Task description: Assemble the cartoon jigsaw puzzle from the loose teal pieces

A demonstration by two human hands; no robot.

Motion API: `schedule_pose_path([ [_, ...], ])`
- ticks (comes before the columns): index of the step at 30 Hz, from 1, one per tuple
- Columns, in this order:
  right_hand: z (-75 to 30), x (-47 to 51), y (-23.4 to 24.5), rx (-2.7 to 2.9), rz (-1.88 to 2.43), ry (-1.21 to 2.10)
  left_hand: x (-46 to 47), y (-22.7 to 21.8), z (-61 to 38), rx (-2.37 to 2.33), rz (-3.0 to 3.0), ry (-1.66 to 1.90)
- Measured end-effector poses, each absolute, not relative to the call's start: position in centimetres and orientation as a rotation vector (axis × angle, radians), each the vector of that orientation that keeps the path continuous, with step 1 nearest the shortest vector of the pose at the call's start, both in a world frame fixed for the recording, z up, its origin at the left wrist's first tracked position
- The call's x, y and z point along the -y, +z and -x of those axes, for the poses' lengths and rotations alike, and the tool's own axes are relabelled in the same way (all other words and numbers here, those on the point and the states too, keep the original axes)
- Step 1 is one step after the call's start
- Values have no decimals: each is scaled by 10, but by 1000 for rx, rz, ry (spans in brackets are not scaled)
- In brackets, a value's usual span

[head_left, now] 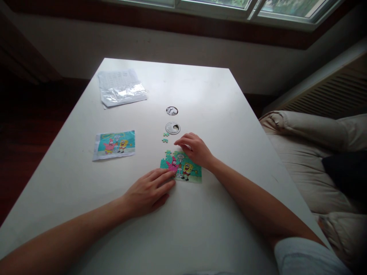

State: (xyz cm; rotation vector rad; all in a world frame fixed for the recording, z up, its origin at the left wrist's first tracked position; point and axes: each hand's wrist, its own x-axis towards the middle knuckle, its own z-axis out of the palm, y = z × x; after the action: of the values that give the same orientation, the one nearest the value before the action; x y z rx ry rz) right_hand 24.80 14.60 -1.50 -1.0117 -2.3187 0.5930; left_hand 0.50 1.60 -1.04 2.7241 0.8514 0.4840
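Note:
A mostly joined jigsaw puzzle [195, 175] with cartoon figures on a teal ground lies flat on the white table [229, 229]. Its upper left edge is ragged. My left hand [151, 191] lies palm down, fingers stretched out, its fingertips on the puzzle's lower left part. Over the puzzle's upper right side hovers my right hand [193, 147], with thumb and fingers drawn together in a pinch; anything between them is too small or hidden to make out. Just beyond the puzzle are a few loose puzzle pieces [164, 141], left of the right fingertips.
To the left lies a printed reference picture [116, 144] of the same scene. A clear plastic bag with white paper [123, 88] sits at the far left. Two round table holes [172, 128] are beyond the pieces. A beige sofa [301, 164] stands at the right.

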Motion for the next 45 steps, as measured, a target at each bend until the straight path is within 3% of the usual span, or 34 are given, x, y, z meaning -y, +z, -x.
schedule_pose_path([
  [17,-238,-147,-22,2566,1038,274,-16,-8,-5,-850,-2751,634],
  [27,-235,-171,-12,2589,1036,357,-16,-9,-3,-1031,-2741,608],
  [45,-213,-170,-12,2539,1197,213,-17,-8,-3,-1131,-2751,569],
])
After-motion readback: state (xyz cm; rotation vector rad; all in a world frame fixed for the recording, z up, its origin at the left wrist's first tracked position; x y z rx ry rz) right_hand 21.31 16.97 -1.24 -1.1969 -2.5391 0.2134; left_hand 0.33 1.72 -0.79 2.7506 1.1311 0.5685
